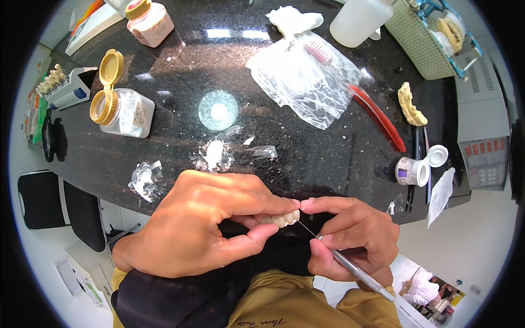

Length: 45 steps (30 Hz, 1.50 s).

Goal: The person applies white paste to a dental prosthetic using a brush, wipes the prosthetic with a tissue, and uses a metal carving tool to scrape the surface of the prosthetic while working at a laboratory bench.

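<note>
Cream-white, curved row of fake teeth (285, 220) sits between the thumb and fingers of the left hand (210, 221), which pinch it, and its end pokes out toward the right hand (355, 232). The right thumb and fingers are closed around a thin, silver metal tool (363, 275). Its skinny tip reaches up to the end of the teeth; I cannot tell if it touches. The right pointing finger is just beside the left fingertips. Past the left fingers, white powdery crumbs (215, 154) lie on the dark, shiny stone table (317, 158).
</note>
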### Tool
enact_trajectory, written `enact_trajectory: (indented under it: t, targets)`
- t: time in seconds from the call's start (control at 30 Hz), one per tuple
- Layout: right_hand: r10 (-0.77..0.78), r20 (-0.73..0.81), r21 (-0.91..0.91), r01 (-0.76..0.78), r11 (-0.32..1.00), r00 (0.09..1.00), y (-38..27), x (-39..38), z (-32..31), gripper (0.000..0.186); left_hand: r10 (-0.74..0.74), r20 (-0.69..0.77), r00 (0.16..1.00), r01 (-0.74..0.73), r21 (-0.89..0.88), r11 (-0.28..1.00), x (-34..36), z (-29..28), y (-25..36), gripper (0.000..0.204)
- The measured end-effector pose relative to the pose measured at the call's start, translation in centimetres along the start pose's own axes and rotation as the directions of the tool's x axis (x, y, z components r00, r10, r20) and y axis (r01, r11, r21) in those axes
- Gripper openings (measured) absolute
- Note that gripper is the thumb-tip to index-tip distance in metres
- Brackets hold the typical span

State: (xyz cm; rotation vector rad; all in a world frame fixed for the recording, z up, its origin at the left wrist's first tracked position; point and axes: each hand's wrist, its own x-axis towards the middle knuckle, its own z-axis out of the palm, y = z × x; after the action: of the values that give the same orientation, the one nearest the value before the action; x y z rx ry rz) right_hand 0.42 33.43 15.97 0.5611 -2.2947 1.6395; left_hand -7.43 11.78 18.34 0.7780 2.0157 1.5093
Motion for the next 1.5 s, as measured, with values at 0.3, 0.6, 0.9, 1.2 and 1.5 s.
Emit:
enact_trajectory:
  t: [0.3, 0.6, 0.9, 1.2, 1.5]
  targets:
    - [-0.005, -0.019, -0.025, 0.005, 1.000, 1.000, 0.09, -0.04, 0.24, 0.020, -0.011, 0.008, 1.000, 0.011, -0.005, 1.000, 0.04, 0.05, 0.04, 0.035]
    - [0.006, -0.024, -0.031, -0.007, 0.999, 1.000, -0.06, -0.06, 0.23, 0.021, -0.003, 0.001, 1.000, 0.003, -0.012, 1.000, 0.01, 0.06, -0.04, 0.036]
    - [0.010, -0.017, -0.050, -0.010, 0.999, 1.000, -0.12, 0.02, 0.30, 0.020, -0.003, -0.009, 1.000, 0.003, -0.026, 1.000, 0.02, 0.18, -0.15, 0.035]
    - [-0.002, -0.013, -0.041, 0.001, 0.999, 1.000, 0.10, -0.11, 0.27, 0.020, -0.009, -0.017, 1.000, 0.009, -0.016, 1.000, -0.03, 0.21, -0.10, 0.036]
    - [0.052, -0.119, 0.053, -0.046, 0.998, 0.992, 0.05, -0.70, 0.13, 0.020, -0.036, -0.013, 0.999, 0.035, -0.041, 0.999, -0.06, 0.00, 0.04, 0.041]
